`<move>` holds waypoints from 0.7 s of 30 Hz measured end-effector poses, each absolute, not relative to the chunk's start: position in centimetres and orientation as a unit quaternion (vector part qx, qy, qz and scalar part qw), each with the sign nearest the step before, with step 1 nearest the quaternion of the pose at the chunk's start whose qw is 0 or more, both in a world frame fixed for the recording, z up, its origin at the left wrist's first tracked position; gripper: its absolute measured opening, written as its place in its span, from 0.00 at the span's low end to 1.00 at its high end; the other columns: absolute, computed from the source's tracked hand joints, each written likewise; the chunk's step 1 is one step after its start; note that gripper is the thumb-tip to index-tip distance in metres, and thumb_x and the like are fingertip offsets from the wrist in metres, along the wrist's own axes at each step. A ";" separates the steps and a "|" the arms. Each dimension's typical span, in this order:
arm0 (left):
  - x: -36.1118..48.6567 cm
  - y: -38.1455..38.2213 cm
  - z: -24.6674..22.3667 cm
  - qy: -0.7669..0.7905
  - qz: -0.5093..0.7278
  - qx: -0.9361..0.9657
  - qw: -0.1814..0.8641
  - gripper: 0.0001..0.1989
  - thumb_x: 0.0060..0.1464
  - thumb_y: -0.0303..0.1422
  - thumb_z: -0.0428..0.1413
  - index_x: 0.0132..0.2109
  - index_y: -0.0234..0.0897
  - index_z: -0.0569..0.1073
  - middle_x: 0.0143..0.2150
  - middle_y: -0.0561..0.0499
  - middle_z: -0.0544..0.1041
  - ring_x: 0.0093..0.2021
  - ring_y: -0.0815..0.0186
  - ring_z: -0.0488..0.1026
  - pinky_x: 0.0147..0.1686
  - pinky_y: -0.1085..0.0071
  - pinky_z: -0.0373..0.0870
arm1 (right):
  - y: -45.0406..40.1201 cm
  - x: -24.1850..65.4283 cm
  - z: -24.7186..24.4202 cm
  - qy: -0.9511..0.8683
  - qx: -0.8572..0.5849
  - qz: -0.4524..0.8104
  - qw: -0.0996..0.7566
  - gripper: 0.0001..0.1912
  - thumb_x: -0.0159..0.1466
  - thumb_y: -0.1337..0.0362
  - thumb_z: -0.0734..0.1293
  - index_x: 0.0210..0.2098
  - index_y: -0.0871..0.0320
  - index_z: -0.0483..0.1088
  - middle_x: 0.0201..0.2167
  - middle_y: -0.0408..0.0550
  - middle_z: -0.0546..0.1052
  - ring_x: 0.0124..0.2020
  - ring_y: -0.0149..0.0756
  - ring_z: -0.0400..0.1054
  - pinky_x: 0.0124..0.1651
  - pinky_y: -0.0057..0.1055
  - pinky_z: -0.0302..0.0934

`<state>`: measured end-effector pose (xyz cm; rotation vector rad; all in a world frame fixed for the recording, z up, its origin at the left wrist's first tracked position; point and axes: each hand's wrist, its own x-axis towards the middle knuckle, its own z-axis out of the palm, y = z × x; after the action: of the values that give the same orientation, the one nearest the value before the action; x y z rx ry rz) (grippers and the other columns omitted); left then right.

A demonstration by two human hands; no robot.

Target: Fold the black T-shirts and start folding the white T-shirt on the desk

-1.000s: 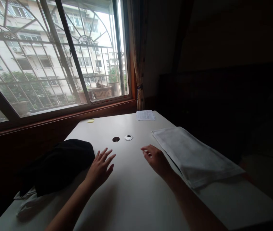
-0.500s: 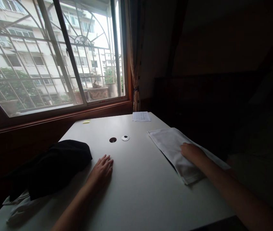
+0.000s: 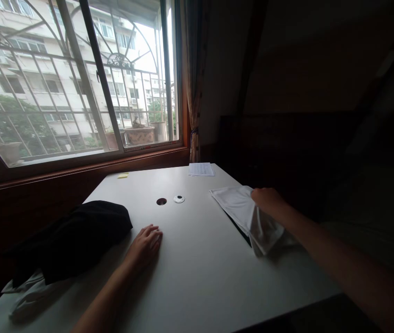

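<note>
My right hand [image 3: 267,200] grips the white cloth [image 3: 234,202], which is bunched beneath my fingers at the right side of the white table [image 3: 190,277]. My left hand [image 3: 144,243] rests palm down on the tabletop, fingers loosely open, near the black cloth [image 3: 87,238].

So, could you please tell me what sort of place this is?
Probably a room in a home, judging by the white table, the window and the tied curtain beside it.
</note>
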<state>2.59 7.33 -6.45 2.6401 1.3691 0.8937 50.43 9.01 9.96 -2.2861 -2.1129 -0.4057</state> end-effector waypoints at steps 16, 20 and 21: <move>2.7 6.5 -4.5 0.427 0.367 0.826 0.014 0.11 0.66 0.31 0.52 0.51 0.43 0.77 0.51 0.46 0.78 0.54 0.55 0.74 0.53 0.53 0.74 | 11.3 41.4 27.5 -0.721 -0.503 -0.287 0.381 0.02 0.57 0.66 0.68 0.29 0.57 0.71 0.32 0.47 0.76 0.34 0.39 0.69 0.38 0.35 0.61; 3.1 5.9 -3.9 0.420 0.371 0.828 0.017 0.14 0.66 0.35 0.54 0.56 0.45 0.74 0.53 0.46 0.77 0.55 0.54 0.73 0.53 0.53 0.74 | 10.7 37.2 30.1 -0.710 -0.434 -0.136 0.538 0.02 0.57 0.64 0.70 0.30 0.54 0.72 0.29 0.44 0.75 0.33 0.39 0.70 0.40 0.38 0.66; 3.2 5.9 -3.9 0.414 0.369 0.832 0.022 0.15 0.66 0.36 0.54 0.58 0.46 0.73 0.54 0.46 0.76 0.56 0.54 0.73 0.53 0.53 0.74 | 10.5 36.3 30.8 -0.706 -0.416 -0.095 0.565 0.03 0.57 0.63 0.70 0.30 0.53 0.71 0.30 0.43 0.75 0.33 0.39 0.71 0.41 0.39 0.67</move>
<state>3.17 5.90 -3.92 2.5783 1.2817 1.1443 36.33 10.52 30.79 -0.9785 -1.6611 -0.2235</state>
